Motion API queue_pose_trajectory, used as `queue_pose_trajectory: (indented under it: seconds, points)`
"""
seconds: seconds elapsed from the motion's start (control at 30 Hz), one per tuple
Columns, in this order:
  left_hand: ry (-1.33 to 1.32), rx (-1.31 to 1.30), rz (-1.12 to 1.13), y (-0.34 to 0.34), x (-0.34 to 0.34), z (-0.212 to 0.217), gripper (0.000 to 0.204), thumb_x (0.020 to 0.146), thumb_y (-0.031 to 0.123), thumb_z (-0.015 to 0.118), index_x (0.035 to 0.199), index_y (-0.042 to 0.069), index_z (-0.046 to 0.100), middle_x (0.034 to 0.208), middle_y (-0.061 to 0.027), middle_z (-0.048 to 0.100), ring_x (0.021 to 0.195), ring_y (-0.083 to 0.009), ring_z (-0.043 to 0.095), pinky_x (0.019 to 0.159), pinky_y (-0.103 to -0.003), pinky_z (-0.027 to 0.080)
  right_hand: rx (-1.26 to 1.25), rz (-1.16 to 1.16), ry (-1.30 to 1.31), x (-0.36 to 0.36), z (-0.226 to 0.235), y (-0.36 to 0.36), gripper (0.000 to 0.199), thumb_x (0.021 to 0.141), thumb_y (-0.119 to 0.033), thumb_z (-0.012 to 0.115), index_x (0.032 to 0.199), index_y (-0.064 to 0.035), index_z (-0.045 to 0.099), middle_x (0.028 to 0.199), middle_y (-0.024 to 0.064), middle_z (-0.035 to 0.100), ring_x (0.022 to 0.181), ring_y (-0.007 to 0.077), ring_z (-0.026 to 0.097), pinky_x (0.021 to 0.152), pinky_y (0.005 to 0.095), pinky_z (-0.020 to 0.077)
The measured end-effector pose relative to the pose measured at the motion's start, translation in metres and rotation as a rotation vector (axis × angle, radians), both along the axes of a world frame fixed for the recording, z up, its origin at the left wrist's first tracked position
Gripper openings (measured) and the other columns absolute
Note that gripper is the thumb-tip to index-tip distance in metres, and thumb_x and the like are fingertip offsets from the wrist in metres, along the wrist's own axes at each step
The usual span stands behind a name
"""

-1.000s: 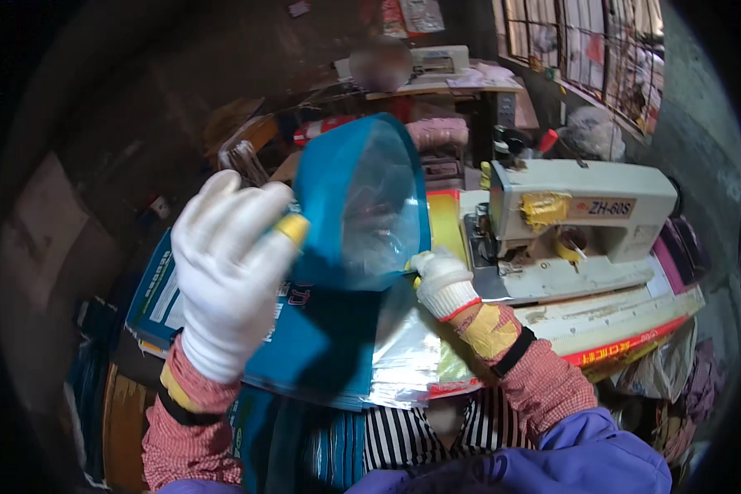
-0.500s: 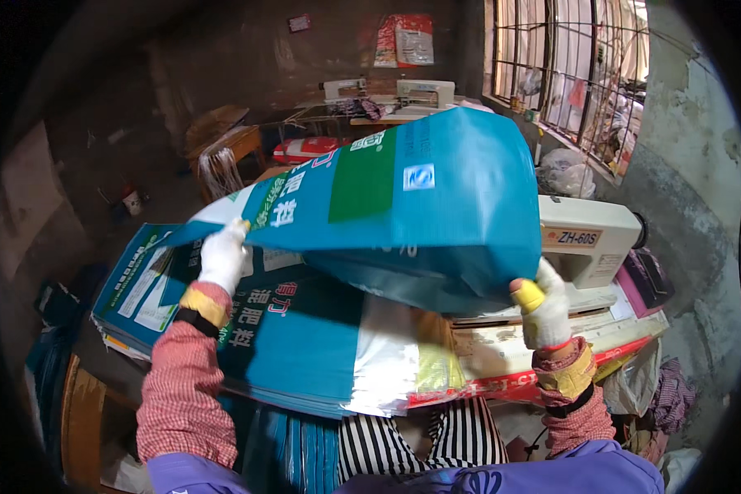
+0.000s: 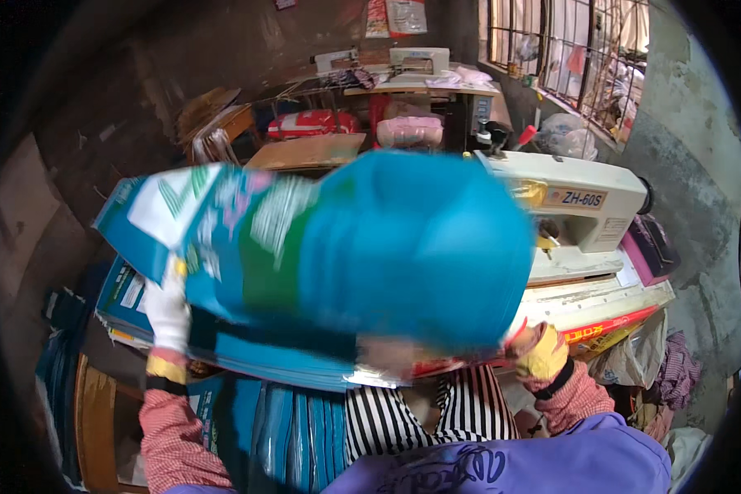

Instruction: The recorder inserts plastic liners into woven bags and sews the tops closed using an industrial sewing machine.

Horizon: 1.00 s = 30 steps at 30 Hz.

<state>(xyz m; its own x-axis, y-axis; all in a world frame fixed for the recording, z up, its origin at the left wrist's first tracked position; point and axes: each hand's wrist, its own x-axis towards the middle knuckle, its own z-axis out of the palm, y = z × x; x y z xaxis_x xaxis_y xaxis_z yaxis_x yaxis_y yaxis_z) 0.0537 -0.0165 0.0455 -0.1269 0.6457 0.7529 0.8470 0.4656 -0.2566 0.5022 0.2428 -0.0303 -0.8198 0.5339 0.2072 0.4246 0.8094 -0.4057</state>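
Observation:
A large teal woven plastic sack (image 3: 412,247), with a green patch and white printing, spans the space in front of me, blurred by motion. My left hand (image 3: 169,309), in a white glove with a yellow fingertip, grips its lower left edge. At the sack's lower right corner is my right hand (image 3: 515,333), closed on the edge, with most fingers hidden or smeared. Under the sack lies a stack of similar teal sacks (image 3: 280,364), mostly covered from view. To the right stands a white sewing machine (image 3: 572,193), close to the sack's right side.
More folded sacks (image 3: 292,420) hang or stand below the table edge, left of my striped trousers. A purple-and-black box (image 3: 652,249) sits behind the machine's right end. Farther back are other sewing machines (image 3: 420,59), a red bundle (image 3: 313,123) and a barred window (image 3: 572,58).
The sack has swung lower and toward the left, its face now turned more to me. My left hand moved left and down; my right hand dropped slightly. The sewing machine's head is now uncovered.

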Motion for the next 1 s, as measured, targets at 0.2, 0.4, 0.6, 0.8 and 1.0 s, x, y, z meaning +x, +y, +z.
queue_pose_trajectory:
  seconds: [0.2, 0.4, 0.6, 0.8, 1.0]
  points:
    - [-0.564, -0.172, 0.234, -0.139, -0.119, -0.150, 0.080, 0.066, 0.006, 0.065, 0.138, 0.013, 0.030, 0.103, -0.0167, 0.060, 0.077, -0.0360, 0.057, 0.070, -0.039, 0.048, -0.069, 0.170, 0.449, -0.017, 0.067, -0.045, 0.028, 0.078, -0.022, 0.064, 0.103, -0.0078, 0.060, 0.087, 0.0123, 0.063, 0.081, 0.0274, 0.061, 0.076, 0.0332, 0.0484]
    - [-0.818, 0.038, -0.244, -0.110, -0.149, -0.167, 0.075, 0.070, 0.008, 0.063, 0.137, 0.011, 0.030, 0.099, -0.0181, 0.061, 0.078, -0.0357, 0.058, 0.065, -0.041, 0.047, 0.608, 0.172, 0.550, -0.083, 0.133, -0.019, 0.035, 0.065, -0.011, 0.063, 0.099, -0.0081, 0.061, 0.087, 0.0086, 0.061, 0.089, 0.0286, 0.055, 0.082, 0.0361, 0.0468]
    - [-0.809, -0.079, 0.063, -0.109, -0.122, -0.119, 0.045, 0.088, 0.009, 0.049, 0.132, 0.007, 0.043, 0.108, -0.0041, 0.060, 0.079, -0.0123, 0.055, 0.070, -0.025, 0.044, 0.024, -0.115, 0.347, -0.090, 0.095, 0.059, 0.027, 0.078, -0.023, 0.058, 0.100, -0.0119, 0.065, 0.094, 0.0129, 0.065, 0.090, 0.0316, 0.061, 0.079, 0.0347, 0.0486]
    - [-1.341, 0.390, 0.145, -0.178, -0.197, -0.118, 0.035, 0.090, 0.015, 0.047, 0.123, 0.003, 0.051, 0.098, -0.0055, 0.060, 0.076, -0.0120, 0.054, 0.069, -0.026, 0.045, -0.045, -0.074, -0.303, -0.071, 0.061, 0.056, 0.043, 0.080, -0.050, 0.053, 0.102, -0.0150, 0.065, 0.091, 0.0147, 0.065, 0.085, 0.0313, 0.062, 0.075, 0.0364, 0.0489]
    - [-1.342, 0.524, 0.029, -0.120, -0.008, -0.110, 0.049, 0.090, 0.022, 0.051, 0.128, -0.006, 0.036, 0.112, -0.0115, 0.054, 0.094, -0.0167, 0.053, 0.084, -0.029, 0.042, 0.007, 0.014, -0.542, -0.029, 0.095, 0.008, 0.041, 0.078, -0.050, 0.059, 0.096, -0.0137, 0.067, 0.084, 0.0133, 0.064, 0.074, 0.0267, 0.062, 0.066, 0.0343, 0.0489]
